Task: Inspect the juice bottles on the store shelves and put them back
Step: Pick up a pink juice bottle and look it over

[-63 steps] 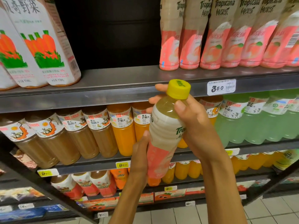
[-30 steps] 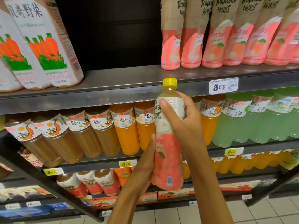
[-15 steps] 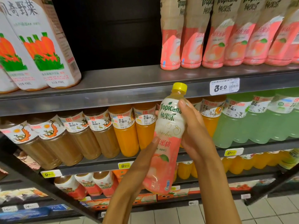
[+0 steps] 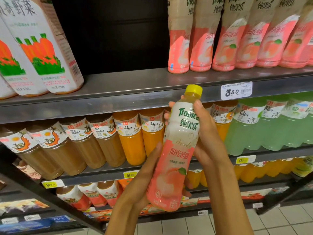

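Observation:
I hold a Tropicana peach juice bottle [image 4: 176,153] with a yellow cap in front of the shelves, tilted slightly, its pink and white label facing me. My right hand [image 4: 208,138] grips its upper half from the right, thumb on the front and fingertips showing past the left side. My left hand [image 4: 144,177] cups its lower half from the left and behind, fingers wrapped under the base. A row of the same peach bottles [image 4: 237,36] stands on the top shelf [image 4: 135,92] at the right.
White carrot juice cartons [image 4: 39,48] stand at the top left, with a dark gap beside them. The middle shelf holds brown, orange [image 4: 133,138] and green [image 4: 264,126] bottles. More bottles fill the lower shelves. A 3.50 price tag [image 4: 236,90] sits on the top shelf's edge.
The bottle has been turned in my hands so the label front faces me, and it has tilted from cap-toward-me to nearly upright. Both hands kept their hold.

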A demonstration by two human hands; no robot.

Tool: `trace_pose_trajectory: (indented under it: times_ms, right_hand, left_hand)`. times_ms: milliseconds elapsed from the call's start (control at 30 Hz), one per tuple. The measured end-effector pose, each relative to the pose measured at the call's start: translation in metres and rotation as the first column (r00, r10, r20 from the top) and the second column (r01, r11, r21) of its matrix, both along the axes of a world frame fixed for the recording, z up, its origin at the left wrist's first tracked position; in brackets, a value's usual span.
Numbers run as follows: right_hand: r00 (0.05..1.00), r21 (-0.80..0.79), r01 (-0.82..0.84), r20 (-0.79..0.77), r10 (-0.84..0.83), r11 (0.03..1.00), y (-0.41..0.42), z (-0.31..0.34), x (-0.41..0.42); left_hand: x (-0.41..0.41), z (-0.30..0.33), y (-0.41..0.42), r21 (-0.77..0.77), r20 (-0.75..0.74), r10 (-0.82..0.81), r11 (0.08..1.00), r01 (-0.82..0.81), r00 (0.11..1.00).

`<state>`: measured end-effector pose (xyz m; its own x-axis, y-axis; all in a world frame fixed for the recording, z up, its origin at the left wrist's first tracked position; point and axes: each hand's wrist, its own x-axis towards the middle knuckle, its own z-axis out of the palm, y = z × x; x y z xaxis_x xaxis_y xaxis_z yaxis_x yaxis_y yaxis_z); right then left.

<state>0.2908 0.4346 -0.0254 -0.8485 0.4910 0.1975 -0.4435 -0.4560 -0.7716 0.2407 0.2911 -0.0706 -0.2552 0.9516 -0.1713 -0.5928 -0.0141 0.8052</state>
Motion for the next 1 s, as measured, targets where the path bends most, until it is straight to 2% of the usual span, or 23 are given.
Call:
trace_pose_trajectory:
  times_ms: [100,167,233,333,433,533,667,767,867,1000]
  right_hand:
    - [0.997,0.052,0.030,0.071,-0.034,0.998,0.002,0.000,-0.002]
    - [0.985,0.118,0.086,0.136,-0.102,0.989,0.004,0.002,-0.001]
    - [0.978,0.187,0.112,0.156,-0.142,0.976,0.004,0.004,0.000]
    - [0.977,0.229,0.119,0.149,-0.155,0.966,0.004,0.005,0.003]
    - [0.981,0.208,0.116,0.130,-0.145,0.971,0.006,0.004,0.005]
    - [0.989,0.162,0.096,0.100,-0.113,0.982,0.006,0.004,0.006]
    - [0.997,0.131,0.064,0.026,-0.068,0.989,0.006,0.005,0.006]
    - [0.999,0.112,0.054,-0.004,-0.054,0.992,0.007,0.004,0.006]
    - [0.997,0.122,0.075,0.016,-0.078,0.990,0.009,0.003,0.006]
    - [0.982,0.235,0.137,0.093,-0.163,0.962,0.011,0.006,0.008]
  left_hand:
    - [0.003,0.003,0.001,-0.055,-0.040,0.073,0.996,-0.075,0.997]
    - [0.004,0.005,0.003,-0.112,-0.144,0.168,0.976,-0.185,0.975]
    - [0.003,0.006,0.003,-0.106,-0.225,0.214,0.964,-0.243,0.950]
    - [0.006,0.011,0.004,-0.080,-0.249,0.255,0.956,-0.282,0.934]
    - [0.007,0.007,0.006,-0.058,-0.212,0.261,0.959,-0.278,0.942]
    - [0.005,0.001,0.005,-0.046,-0.100,0.259,0.963,-0.264,0.961]
    - [0.004,-0.006,0.005,-0.003,0.017,0.118,0.993,-0.118,0.993]
    - [0.004,-0.010,0.005,-0.032,-0.036,0.070,0.997,-0.071,0.997]
    - [0.004,-0.007,0.005,-0.017,-0.135,0.136,0.990,-0.139,0.981]
    - [0.007,0.003,0.010,-0.057,-0.292,0.213,0.969,-0.239,0.932]
